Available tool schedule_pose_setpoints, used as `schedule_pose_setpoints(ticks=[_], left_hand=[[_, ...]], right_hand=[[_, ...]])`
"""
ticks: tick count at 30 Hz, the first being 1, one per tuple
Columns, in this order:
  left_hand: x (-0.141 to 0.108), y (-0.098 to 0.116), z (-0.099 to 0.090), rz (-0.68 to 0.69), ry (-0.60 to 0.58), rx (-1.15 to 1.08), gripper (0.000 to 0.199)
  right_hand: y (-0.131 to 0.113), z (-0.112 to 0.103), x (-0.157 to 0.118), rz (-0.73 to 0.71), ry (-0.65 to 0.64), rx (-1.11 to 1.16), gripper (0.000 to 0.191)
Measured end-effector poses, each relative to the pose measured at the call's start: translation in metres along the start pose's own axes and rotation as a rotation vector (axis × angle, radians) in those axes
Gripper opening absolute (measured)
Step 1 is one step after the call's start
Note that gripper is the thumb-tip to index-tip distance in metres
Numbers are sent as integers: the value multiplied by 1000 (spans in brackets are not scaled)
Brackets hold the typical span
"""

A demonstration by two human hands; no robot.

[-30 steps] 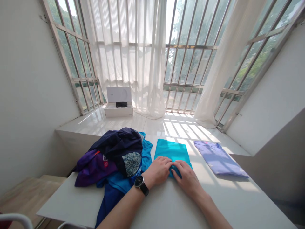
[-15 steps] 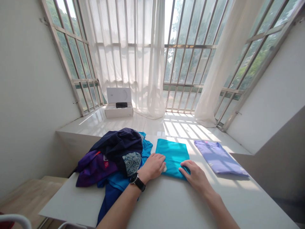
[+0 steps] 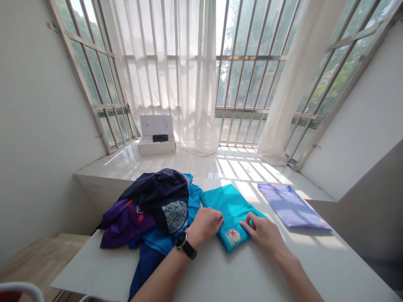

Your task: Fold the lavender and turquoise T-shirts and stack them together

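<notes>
Fingers [image 3: 249, 220] of the right hand [image 3: 262, 235] lie spread and slightly apart on a folded turquoise T-shirt [image 3: 234, 214]. The left hand [image 3: 206, 226], fingers together, presses its other edge, so both pin it flat on the white counter [image 3: 94, 268]. Just beside the left wrist's black watch [image 3: 185, 246] sits a rumpled clothes pile [image 3: 151, 205]; a squared-up folded lilac shirt [image 3: 291, 207] lies beyond, apart.

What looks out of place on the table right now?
The turquoise folded shirt lies askew, angled against the neater lavender folded shirt. At left, the crumpled clothes heap looks odd too: a navy garment droops over the white table's edge.
</notes>
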State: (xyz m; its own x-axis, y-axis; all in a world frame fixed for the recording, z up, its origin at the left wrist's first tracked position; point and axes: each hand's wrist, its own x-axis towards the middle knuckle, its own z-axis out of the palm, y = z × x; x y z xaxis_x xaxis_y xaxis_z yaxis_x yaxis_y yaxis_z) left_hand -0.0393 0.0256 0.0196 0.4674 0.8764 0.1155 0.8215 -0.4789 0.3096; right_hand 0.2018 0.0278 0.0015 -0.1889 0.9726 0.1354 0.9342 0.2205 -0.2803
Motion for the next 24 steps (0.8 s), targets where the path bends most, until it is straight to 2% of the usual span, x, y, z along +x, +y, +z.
schedule_pose_setpoints(ticks=[4,6,8,10,13,15,19,24], left_hand=[[-7,20,5,209,-36,-33,28],[-10,25,6,335,-49,-78,31],[-11,25,6,388,-44,-95,37],[-10,19,6,346,-6,-62,41],[-7,3,8,195,63,37,36],[-6,-6,11,126,78,80,35],[-6,-9,14,95,79,114,36],[-8,2,6,61,67,127,36]], right_hand=[[20,-2,3,117,65,-13,25],[28,3,4,120,110,-9,27],[33,8,5,101,142,-3,30],[34,10,7,65,193,18,31],[28,5,6,1,254,96,35],[21,-2,3,-43,178,160,37],[6,-11,-5,-135,-55,272,36],[5,-13,-6,-156,-82,258,45]])
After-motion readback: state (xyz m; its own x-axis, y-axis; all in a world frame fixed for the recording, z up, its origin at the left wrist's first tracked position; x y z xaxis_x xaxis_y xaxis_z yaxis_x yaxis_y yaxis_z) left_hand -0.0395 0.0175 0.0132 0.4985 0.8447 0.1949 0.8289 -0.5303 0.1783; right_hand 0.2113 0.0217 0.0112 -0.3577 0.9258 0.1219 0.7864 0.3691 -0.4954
